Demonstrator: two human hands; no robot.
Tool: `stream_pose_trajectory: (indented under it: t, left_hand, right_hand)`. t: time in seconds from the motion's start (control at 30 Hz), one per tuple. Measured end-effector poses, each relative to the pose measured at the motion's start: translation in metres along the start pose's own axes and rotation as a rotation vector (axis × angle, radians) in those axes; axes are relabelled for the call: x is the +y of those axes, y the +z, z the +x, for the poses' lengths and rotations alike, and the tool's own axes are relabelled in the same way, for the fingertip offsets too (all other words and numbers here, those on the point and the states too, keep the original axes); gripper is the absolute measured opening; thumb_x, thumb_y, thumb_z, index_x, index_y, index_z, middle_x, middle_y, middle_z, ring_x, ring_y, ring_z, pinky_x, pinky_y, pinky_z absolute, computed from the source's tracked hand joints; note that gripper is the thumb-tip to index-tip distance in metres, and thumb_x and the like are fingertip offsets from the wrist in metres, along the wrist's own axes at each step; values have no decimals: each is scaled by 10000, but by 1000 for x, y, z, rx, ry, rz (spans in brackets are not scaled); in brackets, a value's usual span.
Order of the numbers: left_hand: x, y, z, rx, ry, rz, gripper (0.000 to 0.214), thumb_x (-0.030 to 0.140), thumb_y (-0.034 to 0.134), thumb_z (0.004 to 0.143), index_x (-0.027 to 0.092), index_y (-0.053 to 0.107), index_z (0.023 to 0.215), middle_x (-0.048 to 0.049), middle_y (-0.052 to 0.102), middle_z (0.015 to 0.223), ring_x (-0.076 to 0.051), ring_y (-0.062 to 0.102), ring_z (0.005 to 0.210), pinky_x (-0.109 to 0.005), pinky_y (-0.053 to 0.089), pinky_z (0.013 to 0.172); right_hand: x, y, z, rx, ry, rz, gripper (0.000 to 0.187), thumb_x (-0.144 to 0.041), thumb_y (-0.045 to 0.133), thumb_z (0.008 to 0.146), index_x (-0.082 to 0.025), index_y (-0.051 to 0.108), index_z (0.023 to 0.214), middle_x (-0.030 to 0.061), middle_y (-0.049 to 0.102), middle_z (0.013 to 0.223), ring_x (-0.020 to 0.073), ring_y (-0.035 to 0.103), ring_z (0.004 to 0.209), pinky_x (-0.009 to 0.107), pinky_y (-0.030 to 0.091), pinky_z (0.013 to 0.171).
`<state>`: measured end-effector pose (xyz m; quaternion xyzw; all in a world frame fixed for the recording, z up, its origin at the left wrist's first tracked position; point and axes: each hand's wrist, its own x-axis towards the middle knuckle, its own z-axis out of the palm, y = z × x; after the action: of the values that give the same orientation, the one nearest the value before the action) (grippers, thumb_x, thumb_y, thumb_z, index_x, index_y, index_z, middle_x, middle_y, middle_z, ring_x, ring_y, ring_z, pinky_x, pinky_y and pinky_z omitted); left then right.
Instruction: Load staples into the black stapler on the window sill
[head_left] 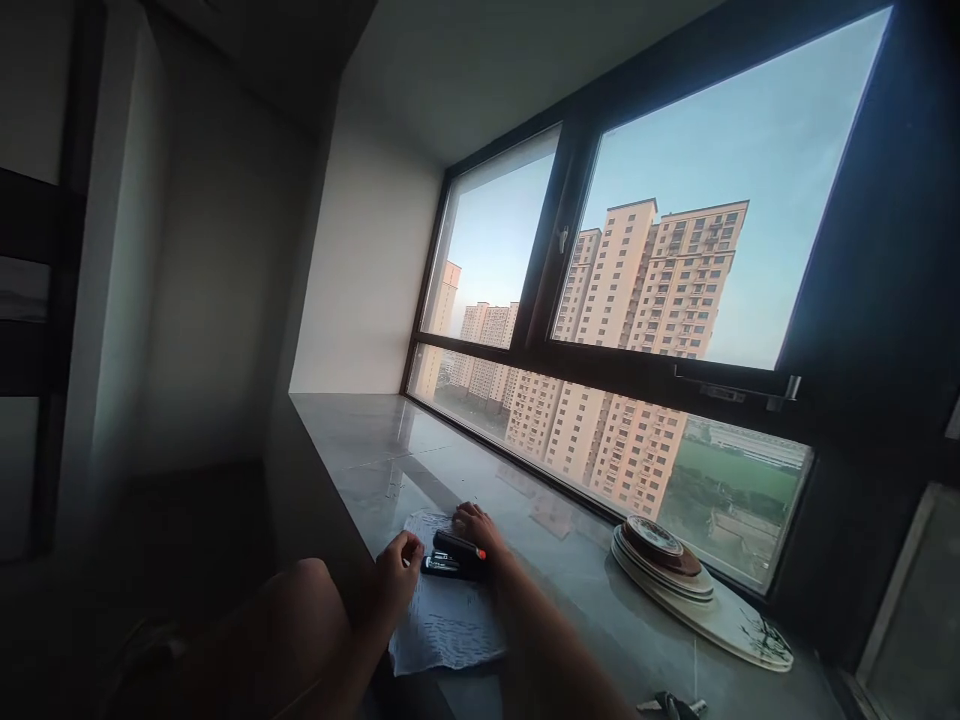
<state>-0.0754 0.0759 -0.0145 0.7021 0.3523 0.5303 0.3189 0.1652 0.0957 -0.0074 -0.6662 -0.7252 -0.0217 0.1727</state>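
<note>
In the head view, a black stapler (456, 549) with a red-orange patch at one end lay on a crumpled sheet of paper (450, 625) on the windowsill (360, 450). Its long axis ran roughly from left to right, between the person's two hands. The left hand (401, 556) sat just beside the stapler's left end, its fingers curled with the tips drawn together; whether they pinched anything small could not be told. The right hand (474, 522) lay just past the stapler's far side, fingers bent down by the paper's far edge, its wrist near the red-orange end; what it held, if anything, could not be seen. The left fingertips were nearest the left end, though contact was unclear.
</note>
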Motion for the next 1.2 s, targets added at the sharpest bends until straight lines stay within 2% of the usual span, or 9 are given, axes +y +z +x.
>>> stream_pose_trajectory:
  t: [0.23,0.4,0.53,0.63,0.77,0.93,1.07,1.13,1.2]
  left_hand:
    - [-3,-11,0,-39,-51,20,239,411,520,848,213,614,752,-13,683,700,-183,645,658,-266,457,632]
    - [0,-14,0,-101,-26,19,254,408,504,861,201,612,760,-4,672,714,-166,631,669,-254,451,638]
    - [4,-13,-3,-133,11,105,207,331,505,861,194,626,765,-6,678,730,-150,625,649,-251,452,638]
    - [13,-7,-12,-189,115,150,210,283,480,879,199,650,789,-37,700,816,-169,652,737,-264,482,696]
    - [23,16,-7,-363,329,123,254,213,436,901,217,688,931,-76,712,994,-210,663,960,-317,497,876]
    - [15,66,53,-521,308,341,366,161,379,905,183,682,1109,-101,698,1163,-215,635,1110,-352,463,1003]
    - [-6,94,83,-609,285,548,503,331,434,929,134,522,1383,-155,415,1526,-305,397,1394,-467,325,1135]
    - [-18,102,85,-605,236,674,603,434,381,952,175,363,1496,-138,230,1613,-357,306,1439,-564,280,1133]
    - [-27,107,85,-626,203,742,617,476,310,966,225,284,1529,-110,155,1633,-386,234,1462,-657,231,1111]
  right_hand:
    - [-9,-1,-2,-48,-54,-26,317,-241,537,938,-298,634,1234,48,593,1332,252,494,1264,394,417,1024]
    - [0,-10,-37,-25,-46,-102,348,-249,517,950,-302,615,1280,85,507,1391,277,406,1299,430,375,1024]
    - [23,-20,-74,2,18,-251,355,-272,540,942,-366,623,1274,92,564,1249,282,454,1165,394,412,935]
    - [39,-28,-99,-5,124,-236,386,-245,549,928,-380,623,1282,95,587,1169,269,480,1097,352,430,893]
    - [47,-35,-113,-22,165,-172,399,-237,557,917,-403,624,1273,69,582,1178,243,484,1118,327,426,916]
    - [46,-37,-102,26,193,-143,372,-248,541,929,-410,635,1250,56,578,1142,226,497,1101,332,435,899]
    - [48,-36,-97,42,154,-133,378,-227,591,901,-391,648,1237,61,583,1123,229,508,1077,327,452,873]
    - [48,-34,-95,49,125,-138,375,-215,602,895,-379,654,1228,64,585,1124,232,510,1072,330,458,867]
    - [46,-31,-93,58,99,-151,347,-210,607,896,-355,669,1205,70,588,1128,234,512,1069,331,462,860]
